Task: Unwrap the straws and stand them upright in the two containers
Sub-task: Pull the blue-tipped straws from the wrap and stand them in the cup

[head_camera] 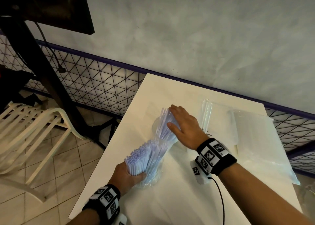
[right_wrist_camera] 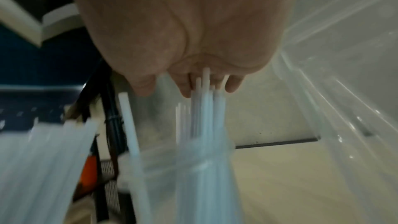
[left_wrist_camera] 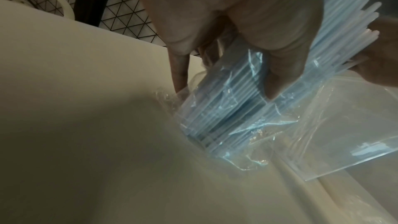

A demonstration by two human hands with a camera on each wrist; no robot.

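Observation:
A bundle of pale blue straws (head_camera: 139,156) leans over a clear container (head_camera: 153,180) near the white table's (head_camera: 170,199) left edge. My left hand (head_camera: 129,175) grips the bundle low down. In the left wrist view, my left hand (left_wrist_camera: 247,14) curls its fingers round the straws (left_wrist_camera: 226,108), which are partly in crinkled clear wrap (left_wrist_camera: 258,151). Farther back, more straws (head_camera: 164,122) stand tilted in a second clear container (head_camera: 154,125). My right hand (head_camera: 184,125) lies flat on their tops with straight fingers. The blurred right wrist view shows my right hand (right_wrist_camera: 183,23) touching those straw tips (right_wrist_camera: 205,91).
A clear pack of straws (head_camera: 206,115) and flat plastic bags (head_camera: 255,139) lie on the table's right side. A white chair (head_camera: 29,122) and a wire mesh fence (head_camera: 95,85) stand left of the table. A black cable (head_camera: 221,199) runs from my right wrist.

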